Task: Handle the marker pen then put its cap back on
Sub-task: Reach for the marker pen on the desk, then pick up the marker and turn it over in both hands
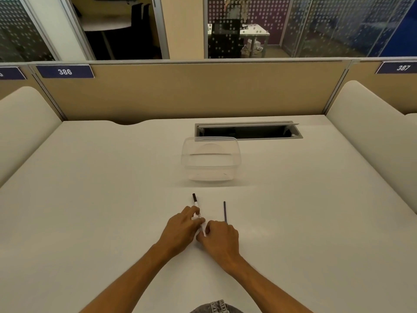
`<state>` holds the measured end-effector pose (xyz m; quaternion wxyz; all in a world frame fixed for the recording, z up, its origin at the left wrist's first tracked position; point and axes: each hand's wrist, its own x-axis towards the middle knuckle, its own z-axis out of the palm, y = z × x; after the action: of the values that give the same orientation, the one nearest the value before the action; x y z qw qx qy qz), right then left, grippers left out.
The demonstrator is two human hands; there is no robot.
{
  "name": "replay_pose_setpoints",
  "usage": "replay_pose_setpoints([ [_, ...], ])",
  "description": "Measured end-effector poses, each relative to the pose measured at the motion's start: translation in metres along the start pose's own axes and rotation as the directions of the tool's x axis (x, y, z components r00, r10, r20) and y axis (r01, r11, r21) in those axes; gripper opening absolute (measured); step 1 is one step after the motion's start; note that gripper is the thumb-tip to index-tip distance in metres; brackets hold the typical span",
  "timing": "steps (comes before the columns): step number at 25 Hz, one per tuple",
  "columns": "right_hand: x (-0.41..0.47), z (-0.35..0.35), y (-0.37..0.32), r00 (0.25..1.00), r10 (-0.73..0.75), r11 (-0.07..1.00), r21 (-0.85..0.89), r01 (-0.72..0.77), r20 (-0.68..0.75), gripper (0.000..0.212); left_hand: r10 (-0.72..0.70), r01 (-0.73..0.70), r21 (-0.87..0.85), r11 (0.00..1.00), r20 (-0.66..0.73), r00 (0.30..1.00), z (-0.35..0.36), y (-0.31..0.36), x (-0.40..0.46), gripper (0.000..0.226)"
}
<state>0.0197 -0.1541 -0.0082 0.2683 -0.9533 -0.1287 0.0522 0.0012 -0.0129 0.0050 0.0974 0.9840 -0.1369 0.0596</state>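
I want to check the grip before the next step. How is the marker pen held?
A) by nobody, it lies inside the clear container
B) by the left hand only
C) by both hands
C: the left hand and the right hand both pinch the marker pen, well in front of the clear container.

Soft, even overhead light, faint shadows, slight blur, wide-angle bending at edges.

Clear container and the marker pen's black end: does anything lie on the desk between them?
No. In the head view, only bare white desk separates the clear container from the marker pen.
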Motion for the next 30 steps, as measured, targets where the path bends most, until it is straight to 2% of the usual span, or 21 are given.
replay_pose_setpoints([
  [7,-0.007,-0.025,0.007,0.986,0.029,0.966,0.259,0.015,-0.163,0.027,0.109,-0.107,0.029,0.994,-0.13,0.985,-0.025,-0.003,0.011,0.019],
  [10,-0.008,-0.038,0.009,0.981,0.122,0.851,0.525,-0.025,-0.151,0.031,0.15,-0.149,0.016,0.989,-0.165,0.975,-0.033,-0.001,0.013,0.015],
  [12,-0.006,-0.045,0.009,0.975,0.165,0.787,0.616,-0.038,-0.15,0.033,0.138,-0.144,-0.019,0.989,-0.177,0.974,-0.037,0.003,0.014,0.016],
  [18,0.0,-0.058,0.009,0.967,0.195,0.745,0.666,-0.038,-0.163,0.061,0.109,-0.127,-0.082,0.989,-0.191,0.976,-0.051,0.017,0.017,0.02],
  [21,0.006,-0.064,0.005,0.965,0.234,0.736,0.67,-0.099,-0.114,0.073,0.107,-0.124,-0.063,0.99,-0.218,0.97,-0.058,0.025,0.017,0.021],
  [26,0.012,-0.073,0.001,0.967,0.236,0.722,0.683,-0.109,-0.095,0.059,0.112,-0.122,-0.024,0.992,-0.249,0.962,-0.07,0.03,0.017,0.016],
  [28,0.011,-0.076,-0.001,0.97,0.206,0.718,0.694,-0.06,-0.129,0.058,0.118,-0.146,-0.099,0.984,-0.245,0.962,-0.075,0.027,0.017,0.016],
  [30,0.009,-0.081,-0.003,0.971,0.164,0.708,0.706,0.005,-0.171,0.058,0.074,-0.12,-0.245,0.962,-0.191,0.979,-0.084,0.025,0.018,0.021],
])
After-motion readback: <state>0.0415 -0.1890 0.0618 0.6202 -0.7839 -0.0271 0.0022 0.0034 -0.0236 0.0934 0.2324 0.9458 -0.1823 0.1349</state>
